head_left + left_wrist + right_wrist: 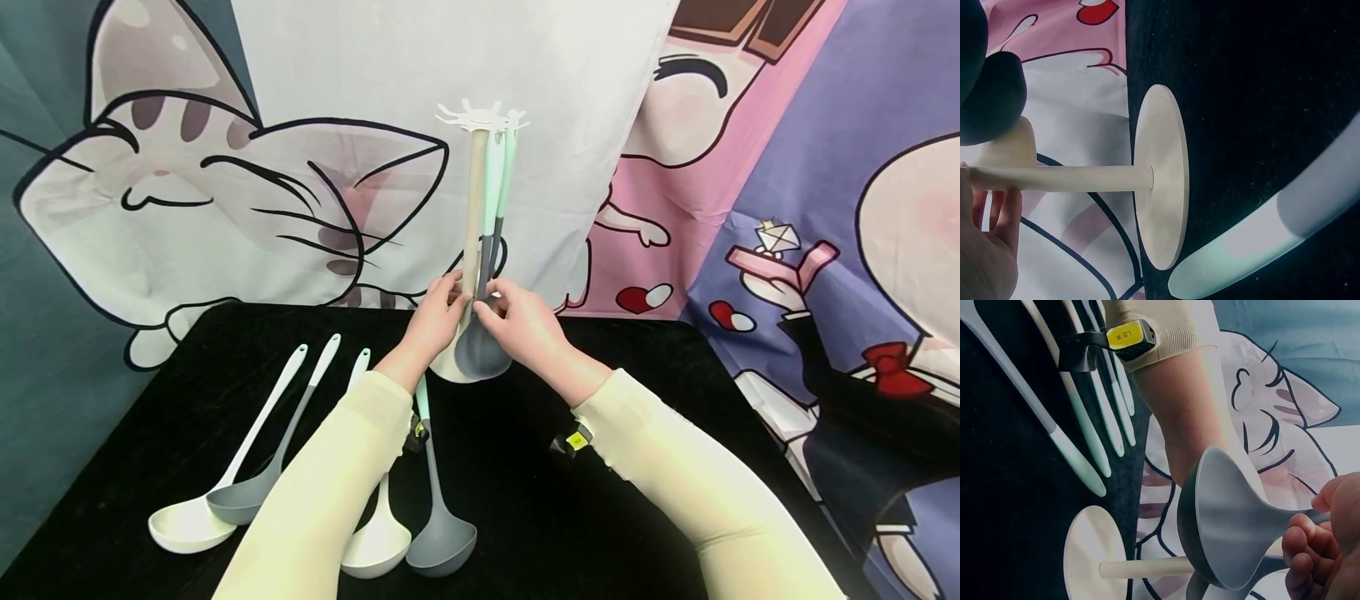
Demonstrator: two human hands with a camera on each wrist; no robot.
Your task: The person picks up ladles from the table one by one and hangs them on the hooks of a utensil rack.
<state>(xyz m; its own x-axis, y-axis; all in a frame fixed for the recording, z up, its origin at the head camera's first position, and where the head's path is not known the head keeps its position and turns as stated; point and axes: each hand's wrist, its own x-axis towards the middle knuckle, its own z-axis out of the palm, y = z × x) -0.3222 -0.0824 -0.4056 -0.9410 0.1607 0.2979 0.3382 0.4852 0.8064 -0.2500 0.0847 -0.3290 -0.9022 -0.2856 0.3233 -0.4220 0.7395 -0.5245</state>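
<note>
A cream utensil stand has a round base [1159, 237], an upright post [1072, 179] and a white spoked top [480, 117]. My left hand [437, 315] grips the post low down, its fingers curled round it in the left wrist view. Two grey ladles with mint handles hang from the top, side by side. With thumb and fingers my right hand [527, 323] pinches the grey shaft of the nearer ladle [1225, 519] just above its bowl. The second grey ladle [1261, 578] is partly hidden behind that bowl.
On the black-covered table [600, 517], to the left, lie a white ladle [191, 525] and a grey ladle [243, 500] overlapping. Another white ladle [377, 546] and grey ladle [442, 542] lie near my left forearm. A printed cloth [337, 58] hangs behind.
</note>
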